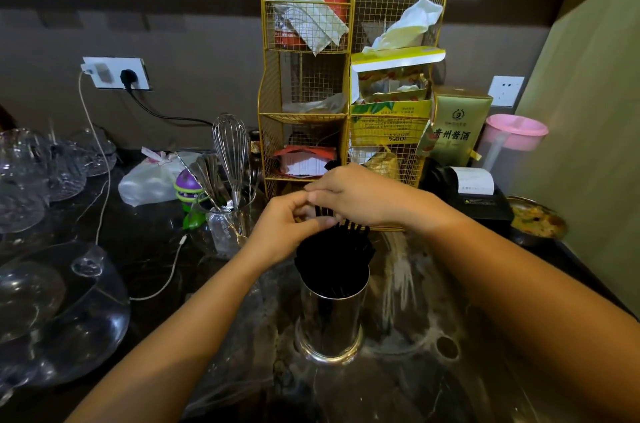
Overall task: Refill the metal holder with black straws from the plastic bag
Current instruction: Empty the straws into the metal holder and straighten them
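Observation:
A shiny metal holder (329, 318) stands upright on the dark counter near the middle of the view. A thick bunch of black straws (334, 256) fills it and sticks out above its rim. My left hand (284, 232) grips the bunch from the left near the straw tops. My right hand (360, 194) lies over the tops from the right, its fingers pressed on the straws. A clear plastic bag (239, 336) lies crumpled on the counter to the left of the holder, under my left forearm.
A gold wire rack (304, 118) with boxes and papers stands right behind the holder. A glass cup with a whisk (230, 145) and spoons is at the left. Glass bowls (52, 301) crowd the far left. A receipt printer (474, 187) and a food bowl (536, 220) sit at the right.

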A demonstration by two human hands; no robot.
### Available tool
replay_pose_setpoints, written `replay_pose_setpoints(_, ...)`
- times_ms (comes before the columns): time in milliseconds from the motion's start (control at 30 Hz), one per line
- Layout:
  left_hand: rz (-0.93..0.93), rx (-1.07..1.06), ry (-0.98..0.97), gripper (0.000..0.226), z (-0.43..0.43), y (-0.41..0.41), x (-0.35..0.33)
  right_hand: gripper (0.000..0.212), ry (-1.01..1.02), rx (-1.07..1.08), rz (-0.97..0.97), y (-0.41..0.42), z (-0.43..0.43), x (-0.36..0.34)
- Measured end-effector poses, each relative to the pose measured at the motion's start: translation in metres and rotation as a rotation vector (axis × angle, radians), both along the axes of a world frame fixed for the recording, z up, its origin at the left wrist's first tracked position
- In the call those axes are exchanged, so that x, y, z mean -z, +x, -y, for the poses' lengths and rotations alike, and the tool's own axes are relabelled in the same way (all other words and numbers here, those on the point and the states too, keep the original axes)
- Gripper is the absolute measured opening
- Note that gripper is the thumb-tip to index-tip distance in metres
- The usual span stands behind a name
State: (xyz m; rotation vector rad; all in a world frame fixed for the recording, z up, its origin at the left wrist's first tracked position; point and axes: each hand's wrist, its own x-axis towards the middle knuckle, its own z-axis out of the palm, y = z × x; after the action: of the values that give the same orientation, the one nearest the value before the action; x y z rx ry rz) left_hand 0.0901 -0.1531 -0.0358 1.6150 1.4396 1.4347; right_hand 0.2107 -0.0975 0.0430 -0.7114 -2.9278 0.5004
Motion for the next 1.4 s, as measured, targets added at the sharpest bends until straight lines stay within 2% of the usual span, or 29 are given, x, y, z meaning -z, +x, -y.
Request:
replay_pose_setpoints(100,0.000,-0.017,0.046,0.035,-0.001,0.002,-0.002,0.029,-0.047,0.052,-0.088,0.009,-0.004,-0.010)
replay_pose_setpoints(233,-0.301,-0.101,0.178,0.048,0.000,0.004,-0.003,0.028,-0.088,0.166,-0.271,0.026,-0.015,-0.021)
replay_pose_setpoints(300,-0.358,-0.106,0.210,0.047,0.000,0.004,0.000,0.027,-0.090,0.197,-0.332,0.033,-0.019,-0.023)
replay_pose_setpoints(400,-0.445,-0.118,0.231,0.034,0.001,0.002,0.007,0.025,-0.119,0.232,-0.390,0.041,-0.025,-0.023)
replay_pose_setpoints(633,-0.799,-0.051,0.229,0.038,0.004,-0.004,0.027,0.025,-0.148,0.258,-0.392,0.048,-0.033,-0.014)
replay_pose_setpoints(767,-0.905,-0.072,0.248,0.036,0.005,-0.007,0.040,0.026,-0.169,0.254,-0.364,0.049,-0.034,-0.008)
replay_pose_setpoints(900,-0.973,-0.086,0.159,0.065,0.009,-0.003,0.047,0.026,-0.187,0.262,-0.342,0.050,-0.034,-0.003)
replay_pose_setpoints(1000,-0.940,0.026,-0.042,0.094,0.012,-0.001,0.047,0.026,-0.193,0.267,-0.336,0.050,-0.035,0.000)
replay_pose_setpoints(1067,-0.942,0.077,-0.140,0.100,0.015,0.000,0.043,0.025,-0.192,0.269,-0.341,0.051,-0.036,0.000)
replay_pose_setpoints(1167,-0.809,0.066,-0.138,0.098,0.013,-0.001,0.031,0.022,-0.171,0.282,-0.360,0.056,-0.038,-0.001)
replay_pose_setpoints(1300,-0.382,-0.075,-0.082,0.061,-0.004,0.001,0.003,0.017,-0.113,0.300,-0.371,0.061,-0.043,0.000)
replay_pose_setpoints(1333,-0.314,-0.068,-0.121,0.062,-0.011,0.002,-0.005,0.019,-0.093,0.304,-0.354,0.062,-0.045,0.000)
replay_pose_setpoints(1400,-0.311,-0.004,-0.256,0.073,-0.026,0.003,-0.019,0.027,-0.072,0.321,-0.292,0.064,-0.049,0.003)
